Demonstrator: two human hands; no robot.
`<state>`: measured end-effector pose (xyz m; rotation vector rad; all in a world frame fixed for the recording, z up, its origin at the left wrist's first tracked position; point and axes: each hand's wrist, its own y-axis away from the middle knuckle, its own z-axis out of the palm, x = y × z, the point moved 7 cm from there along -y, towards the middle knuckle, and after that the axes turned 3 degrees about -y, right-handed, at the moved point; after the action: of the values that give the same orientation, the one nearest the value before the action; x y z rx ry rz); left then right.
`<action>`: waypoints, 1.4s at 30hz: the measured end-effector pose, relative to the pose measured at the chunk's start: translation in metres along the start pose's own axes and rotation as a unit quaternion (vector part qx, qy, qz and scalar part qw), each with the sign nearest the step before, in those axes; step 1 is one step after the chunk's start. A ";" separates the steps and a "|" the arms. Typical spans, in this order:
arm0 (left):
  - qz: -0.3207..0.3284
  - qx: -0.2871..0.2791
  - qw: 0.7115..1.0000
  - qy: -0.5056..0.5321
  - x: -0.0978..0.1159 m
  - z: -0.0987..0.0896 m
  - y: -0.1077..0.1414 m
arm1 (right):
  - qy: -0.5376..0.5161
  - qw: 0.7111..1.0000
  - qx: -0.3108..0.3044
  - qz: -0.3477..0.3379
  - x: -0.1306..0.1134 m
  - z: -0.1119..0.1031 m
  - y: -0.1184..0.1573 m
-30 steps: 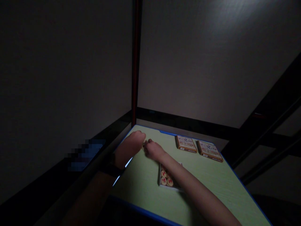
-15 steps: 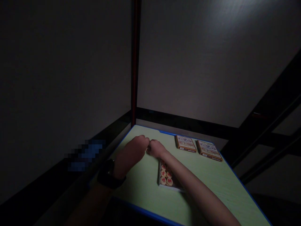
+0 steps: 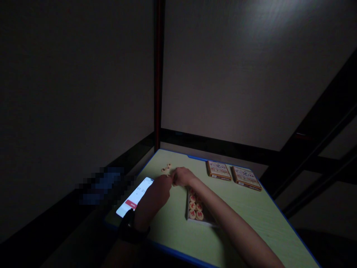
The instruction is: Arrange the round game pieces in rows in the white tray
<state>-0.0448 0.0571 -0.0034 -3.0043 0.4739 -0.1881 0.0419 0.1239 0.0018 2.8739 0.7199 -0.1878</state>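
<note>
My left hand (image 3: 159, 190), with a dark watch on its wrist, is closed, back upward, over the green table. Its fingertips are hidden beside a few round xiangqi pieces (image 3: 169, 166). Close against it, my right hand (image 3: 183, 176) has its fingers curled in; what they hold, if anything, is hidden. Under my right forearm lies an open shallow box (image 3: 187, 212). Wooden xiangqi pieces with red characters (image 3: 192, 205) stand in rows along its left side, and the forearm covers part of it.
A phone (image 3: 131, 204) with a lit timer screen lies left of my left wrist. Two closed printed boxes, one nearer the middle (image 3: 219, 170) and one at the right (image 3: 246, 178), lie near the table's (image 3: 273, 227) far edge. Walls stand behind and at the left.
My left hand has moved down and toward me, uncovering the xiangqi pieces at the far left and the lit phone. My right hand has shifted slightly left and down.
</note>
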 end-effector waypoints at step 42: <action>-0.007 0.008 0.682 0.731 0.105 0.031 -0.091 | -0.630 0.677 0.376 0.061 0.141 0.007 0.121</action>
<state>0.0856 0.1128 -0.0129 -2.0694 0.4389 -2.5200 0.2226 0.0813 -0.0115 2.2968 0.0915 -2.5579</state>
